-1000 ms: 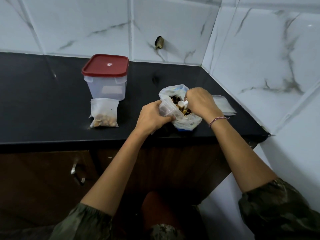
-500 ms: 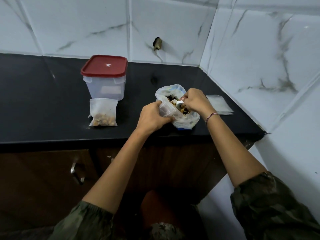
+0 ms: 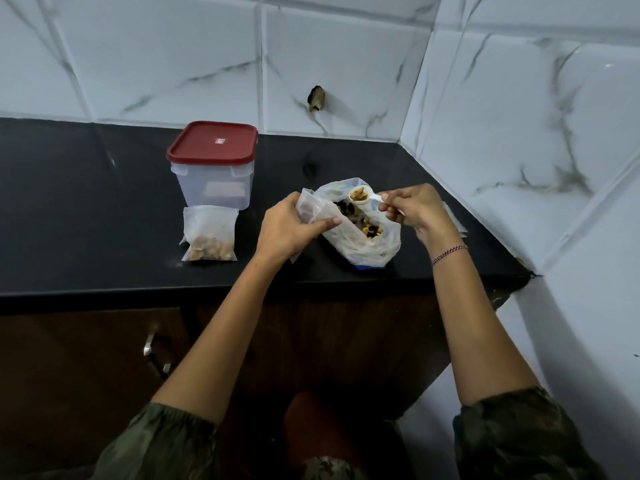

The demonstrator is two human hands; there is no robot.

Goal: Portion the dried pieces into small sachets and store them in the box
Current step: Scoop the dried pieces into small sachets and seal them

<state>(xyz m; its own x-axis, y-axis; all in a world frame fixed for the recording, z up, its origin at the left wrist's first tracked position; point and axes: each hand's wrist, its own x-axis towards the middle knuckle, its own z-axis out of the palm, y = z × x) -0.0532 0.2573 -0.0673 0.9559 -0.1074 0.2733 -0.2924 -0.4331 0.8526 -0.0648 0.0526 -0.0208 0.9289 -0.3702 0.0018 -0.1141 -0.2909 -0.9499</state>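
A large plastic bag (image 3: 374, 249) of dried pieces lies open on the black counter (image 3: 86, 220). My right hand (image 3: 415, 211) grips a small white scoop (image 3: 362, 196) filled with dried pieces, raised above the bag's mouth. My left hand (image 3: 289, 228) pinches an empty small sachet (image 3: 311, 209) held open just left of the scoop. A filled sachet (image 3: 209, 235) lies flat to the left. Behind it stands the clear storage box (image 3: 214, 183) with its red lid (image 3: 213, 143) on.
Spare flat sachets (image 3: 459, 225) lie behind my right wrist, near the corner wall. White marble tiles close the back and the right side. The counter's front edge runs just below the bag, with a cabinet handle (image 3: 152, 355) underneath.
My right hand has lifted the scoop out of the big bag, now loaded with pieces, and drawn back to the right. My left hand has raised the small sachet's mouth toward it.
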